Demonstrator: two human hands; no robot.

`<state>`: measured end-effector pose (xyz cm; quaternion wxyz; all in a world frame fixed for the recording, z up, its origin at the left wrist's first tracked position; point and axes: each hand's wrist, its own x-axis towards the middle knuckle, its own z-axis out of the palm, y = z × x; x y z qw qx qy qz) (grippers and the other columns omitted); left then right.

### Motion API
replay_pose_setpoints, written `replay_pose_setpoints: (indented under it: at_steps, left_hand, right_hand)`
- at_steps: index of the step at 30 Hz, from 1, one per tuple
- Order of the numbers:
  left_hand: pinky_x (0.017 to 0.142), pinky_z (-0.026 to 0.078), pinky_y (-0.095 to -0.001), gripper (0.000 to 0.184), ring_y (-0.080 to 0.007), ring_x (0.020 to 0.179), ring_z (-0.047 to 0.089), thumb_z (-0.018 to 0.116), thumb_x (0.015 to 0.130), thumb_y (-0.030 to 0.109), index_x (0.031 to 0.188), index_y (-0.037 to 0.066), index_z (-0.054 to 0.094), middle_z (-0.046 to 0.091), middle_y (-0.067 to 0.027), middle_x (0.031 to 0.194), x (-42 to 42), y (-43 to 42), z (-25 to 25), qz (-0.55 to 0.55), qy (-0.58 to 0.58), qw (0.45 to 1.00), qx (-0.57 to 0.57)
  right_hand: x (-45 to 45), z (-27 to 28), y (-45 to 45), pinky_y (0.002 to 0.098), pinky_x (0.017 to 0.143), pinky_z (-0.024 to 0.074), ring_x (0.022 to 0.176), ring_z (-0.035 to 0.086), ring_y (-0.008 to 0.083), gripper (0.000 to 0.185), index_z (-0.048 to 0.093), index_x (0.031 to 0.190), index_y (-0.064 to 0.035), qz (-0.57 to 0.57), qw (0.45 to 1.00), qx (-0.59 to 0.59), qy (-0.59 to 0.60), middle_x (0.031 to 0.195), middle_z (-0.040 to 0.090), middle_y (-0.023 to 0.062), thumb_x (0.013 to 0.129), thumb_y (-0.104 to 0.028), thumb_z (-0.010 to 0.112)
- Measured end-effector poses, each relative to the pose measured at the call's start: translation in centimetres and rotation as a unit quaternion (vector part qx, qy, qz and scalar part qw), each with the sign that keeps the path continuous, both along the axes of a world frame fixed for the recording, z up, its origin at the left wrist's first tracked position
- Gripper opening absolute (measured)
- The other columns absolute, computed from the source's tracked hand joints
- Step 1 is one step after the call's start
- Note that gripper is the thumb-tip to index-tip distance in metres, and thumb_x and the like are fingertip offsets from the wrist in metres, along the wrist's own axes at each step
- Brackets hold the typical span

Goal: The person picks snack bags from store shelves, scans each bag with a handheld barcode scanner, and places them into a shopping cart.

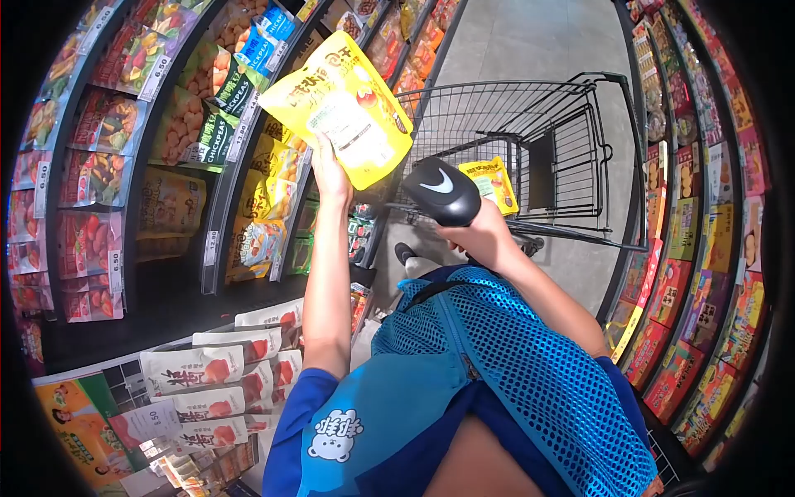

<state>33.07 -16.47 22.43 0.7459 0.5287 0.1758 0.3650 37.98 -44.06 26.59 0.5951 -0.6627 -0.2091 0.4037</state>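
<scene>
My left hand point(331, 176) is closed on the lower left edge of a yellow snack pouch point(352, 108), held up in front of the left shelf. The pouch's printed face, with a white label area, is turned towards me. In my right hand point(489, 238) is a black handheld barcode scanner point(443, 192), its rounded head just below and right of the pouch, apart from it. A second yellow pouch point(489, 184) lies in the wire shopping cart point(542, 170) beyond the scanner and is partly hidden by it.
Shelves of bagged snacks point(108, 124) with price tags line the left side. White pouches point(199, 364) stand low at the left front. Boxed and bagged goods point(671, 298) fill the right shelf. Grey floor point(530, 41) runs down the aisle past the cart.
</scene>
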Motion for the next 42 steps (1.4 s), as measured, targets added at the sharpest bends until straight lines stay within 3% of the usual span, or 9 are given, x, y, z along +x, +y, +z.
replay_pose_setpoints:
  at_steps: [9,15,22,25,29,31,33,36,42]
  left_hand:
    - [0.092,0.051,-0.0364,0.048,-0.0235,0.109,0.061,0.035,0.106,0.034,0.134,-0.004,0.043,0.057,-0.0137,0.126,0.5,-0.9,-3.9,0.058,0.135,0.986,-0.077]
    - [0.101,0.045,-0.0419,0.051,-0.0287,0.12,0.055,0.034,0.105,0.038,0.138,-0.001,0.038,0.052,-0.0146,0.135,2.0,-2.9,-18.6,-0.034,0.248,0.951,-0.183]
    - [0.091,0.051,-0.04,0.051,-0.0277,0.11,0.06,0.037,0.104,0.039,0.137,0.0,0.039,0.058,-0.0135,0.126,11.5,-8.6,-24.4,-0.161,0.259,0.914,-0.266]
    - [0.089,0.049,-0.0385,0.05,-0.0279,0.106,0.061,0.042,0.103,0.037,0.139,0.001,0.038,0.058,-0.0113,0.125,14.5,-8.1,-27.2,-0.153,0.369,0.903,-0.159]
    - [0.087,0.048,-0.0397,0.043,-0.0303,0.101,0.063,0.054,0.095,0.028,0.13,0.003,0.052,0.06,-0.017,0.122,11.9,-7.5,-27.8,-0.18,0.444,0.838,0.262]
    - [0.095,0.044,-0.0431,0.042,-0.0335,0.107,0.061,0.057,0.092,0.03,0.124,0.003,0.056,0.06,-0.0198,0.12,8.0,-8.4,-26.2,-0.21,0.406,0.831,0.318]
    - [0.106,0.032,-0.0568,0.047,-0.0304,0.122,0.053,0.059,0.092,0.037,0.126,0.005,0.057,0.059,-0.0154,0.126,3.7,-9.9,-22.3,-0.186,0.475,0.741,0.437]
    - [0.11,0.017,-0.0668,0.049,-0.0329,0.137,0.033,0.057,0.091,0.039,0.128,0.006,0.054,0.049,-0.0113,0.136,-2.2,-10.5,-20.7,-0.188,0.529,0.669,0.487]
    - [0.108,0.017,-0.0686,0.041,-0.0315,0.139,0.029,0.051,0.094,0.04,0.124,0.013,0.056,0.047,-0.008,0.135,-3.8,-10.3,-24.4,-0.169,0.508,0.597,0.597]
  right_hand:
    - [-0.7,-4.9,-3.7,0.0287,0.057,0.0494,0.065,0.062,0.0104,0.027,0.061,0.097,0.0013,-0.044,0.998,-0.004,0.04,0.075,0.065,0.0069,0.073,-0.002,0.07]
    - [-2.3,-10.9,-11.3,0.029,0.059,0.0508,0.065,0.064,0.0127,0.025,0.061,0.095,0.0015,-0.238,0.965,-0.103,-0.024,0.077,0.067,0.0089,0.072,-0.004,0.07]
    - [-5.0,-11.2,-17.1,0.0272,0.049,0.0452,0.053,0.058,0.0109,0.011,0.06,0.081,0.0009,-0.364,0.913,-0.173,0.055,0.066,0.061,0.0034,0.075,0.0,0.069]
    - [-5.3,-11.2,-17.4,0.0273,0.049,0.0453,0.053,0.058,0.011,0.01,0.06,0.081,0.0007,-0.38,0.905,-0.183,0.051,0.067,0.062,0.0037,0.076,0.0,0.069]
    - [-4.0,-13.3,-17.5,0.03,0.06,0.0514,0.063,0.065,0.0171,0.027,0.06,0.098,0.0042,-0.356,0.908,-0.206,0.076,0.073,0.066,0.0084,0.073,-0.001,0.069]
    - [-2.6,-13.7,-16.9,0.0333,0.073,0.052,0.078,0.066,0.0247,0.035,0.06,0.105,0.0041,-0.3,0.928,-0.219,0.009,0.087,0.067,0.0132,0.071,-0.003,0.068]
    - [-1.1,-14.6,-16.0,0.0359,0.086,0.0496,0.094,0.064,0.0313,0.043,0.059,0.111,0.0036,-0.25,0.945,-0.203,-0.064,0.101,0.065,0.0176,0.069,-0.003,0.068]
    - [0.7,-17.5,-14.2,0.0397,0.103,0.0407,0.117,0.052,0.0385,0.054,0.057,0.118,0.0015,-0.18,0.959,-0.14,-0.17,0.125,0.054,0.0236,0.066,-0.006,0.068]
    - [2.1,-21.0,-11.8,0.0429,0.098,0.0428,0.11,0.056,0.041,0.061,0.053,0.12,0.0028,-0.073,0.957,-0.197,-0.201,0.114,0.058,0.0254,0.063,-0.01,0.07]
